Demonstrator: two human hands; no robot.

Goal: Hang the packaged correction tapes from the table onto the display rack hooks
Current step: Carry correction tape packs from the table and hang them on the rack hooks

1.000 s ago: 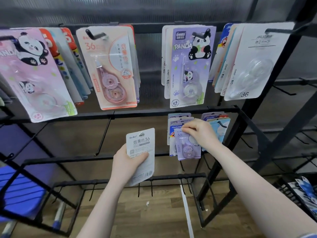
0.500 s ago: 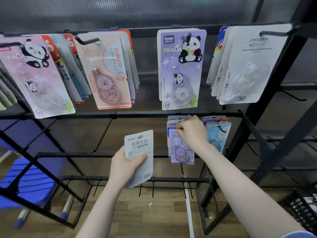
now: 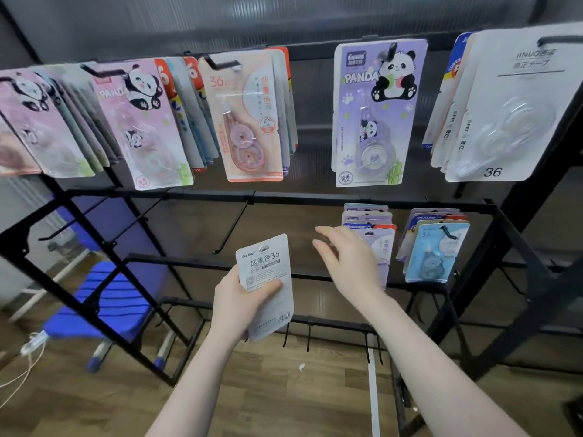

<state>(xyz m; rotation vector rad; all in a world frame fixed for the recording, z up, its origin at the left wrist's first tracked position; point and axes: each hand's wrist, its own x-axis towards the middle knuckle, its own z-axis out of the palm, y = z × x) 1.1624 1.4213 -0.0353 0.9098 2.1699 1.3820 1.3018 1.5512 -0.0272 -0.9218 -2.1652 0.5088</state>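
The left hand grips a grey pack by its lower half, back side facing the camera, thumb across the card, in front of the rack. At 3 o'clock from it the right hand hovers empty, fingers loosely spread, just before the purple packs hanging on a middle-row hook.

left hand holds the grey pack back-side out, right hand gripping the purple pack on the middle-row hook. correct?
Not quite. In the head view the right hand is open, fingers spread, in front of the purple pack and gripping nothing. The left hand does hold the grey pack back-side out.
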